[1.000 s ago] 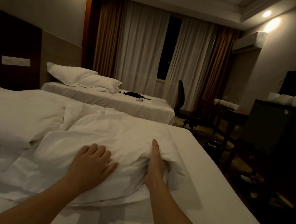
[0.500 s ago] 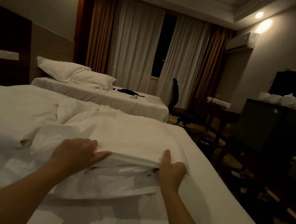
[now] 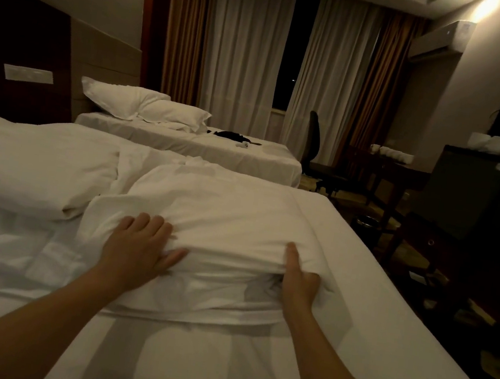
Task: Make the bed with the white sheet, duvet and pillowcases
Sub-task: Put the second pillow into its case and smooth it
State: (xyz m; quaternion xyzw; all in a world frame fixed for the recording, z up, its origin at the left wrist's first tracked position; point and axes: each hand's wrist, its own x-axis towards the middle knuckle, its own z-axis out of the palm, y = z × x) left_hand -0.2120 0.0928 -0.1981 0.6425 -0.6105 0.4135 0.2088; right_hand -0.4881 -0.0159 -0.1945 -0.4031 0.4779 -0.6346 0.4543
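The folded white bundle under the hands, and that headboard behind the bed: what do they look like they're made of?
Folded bundle: soft woven fabric, probably cotton, matte; it creases and bunches where the left hand and right hand grip it. Headboard: looks like dark wood or veneer, smooth, beside paler panels; the dim light leaves it uncertain.

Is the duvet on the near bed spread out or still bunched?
Bunched. The duvet lies in a folded heap mid-bed with stacked layers at its near edge, where the left hand and right hand grip it.
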